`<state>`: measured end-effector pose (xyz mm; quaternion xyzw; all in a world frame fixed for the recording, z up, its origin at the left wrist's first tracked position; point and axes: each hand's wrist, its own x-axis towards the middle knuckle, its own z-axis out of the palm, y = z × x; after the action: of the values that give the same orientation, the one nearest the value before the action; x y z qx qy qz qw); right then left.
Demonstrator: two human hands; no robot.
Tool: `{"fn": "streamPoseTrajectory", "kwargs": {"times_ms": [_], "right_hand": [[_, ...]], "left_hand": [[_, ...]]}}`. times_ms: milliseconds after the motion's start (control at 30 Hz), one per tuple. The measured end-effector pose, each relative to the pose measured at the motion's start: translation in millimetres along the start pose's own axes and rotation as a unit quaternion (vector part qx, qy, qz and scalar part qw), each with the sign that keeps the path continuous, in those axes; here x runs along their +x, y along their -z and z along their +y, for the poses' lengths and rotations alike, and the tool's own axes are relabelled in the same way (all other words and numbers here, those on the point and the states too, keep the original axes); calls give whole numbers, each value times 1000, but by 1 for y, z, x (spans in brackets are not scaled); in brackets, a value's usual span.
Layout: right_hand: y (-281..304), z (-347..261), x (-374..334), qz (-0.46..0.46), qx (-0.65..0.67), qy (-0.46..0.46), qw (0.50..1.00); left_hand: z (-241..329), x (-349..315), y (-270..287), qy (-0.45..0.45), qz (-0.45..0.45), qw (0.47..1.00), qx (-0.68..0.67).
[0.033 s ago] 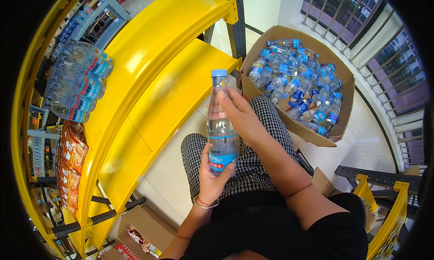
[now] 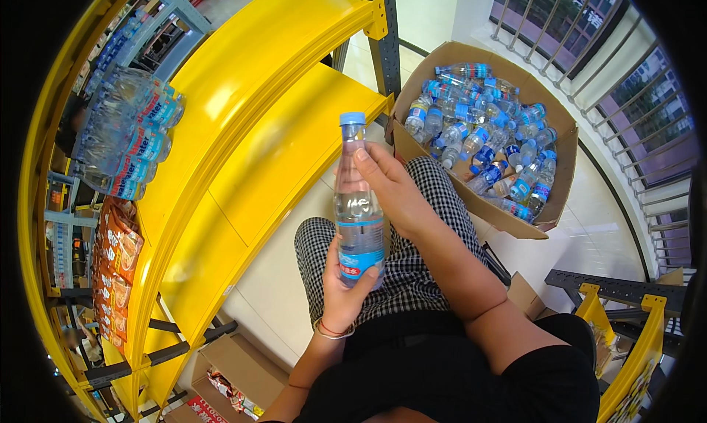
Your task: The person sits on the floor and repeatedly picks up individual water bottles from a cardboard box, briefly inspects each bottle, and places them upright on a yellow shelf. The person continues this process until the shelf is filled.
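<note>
A clear plastic water bottle (image 2: 359, 215) with a light blue cap and a blue label stands nearly upright in front of me, over my lap. Around its lower part, by the label, my left hand (image 2: 347, 284) is closed. My right hand (image 2: 387, 174) grips the bottle's upper part below the neck, thumb in front; its other fingers are partly hidden behind. The cap (image 2: 353, 119) is on the bottle, and neither hand touches it.
An open cardboard box (image 2: 554, 202) full of plastic bottles stands at the right. Yellow shelving (image 2: 258, 143) runs along the left, bearing wrapped bottle packs (image 2: 129, 139) and orange snack bags (image 2: 114, 276). Another carton (image 2: 247, 364) sits at the lower left; barred windows (image 2: 626, 92) line the right.
The bottle's top has shifted slightly left, so it leans a little more that way. Both hands keep their hold on it.
</note>
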<state>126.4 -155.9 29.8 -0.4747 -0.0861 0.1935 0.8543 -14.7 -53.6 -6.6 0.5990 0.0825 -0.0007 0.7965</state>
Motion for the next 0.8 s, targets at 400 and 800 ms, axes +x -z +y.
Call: {"fn": "streamPoseTrajectory", "kwargs": {"times_ms": [400, 800], "right_hand": [[-1, 3, -3, -188, 303, -40, 933], [-3, 3, -5, -105, 286, -68, 950]], "left_hand": [[9, -10, -7, 127, -193, 883, -409], [-6, -1, -5, 157, -196, 850, -463]]}}
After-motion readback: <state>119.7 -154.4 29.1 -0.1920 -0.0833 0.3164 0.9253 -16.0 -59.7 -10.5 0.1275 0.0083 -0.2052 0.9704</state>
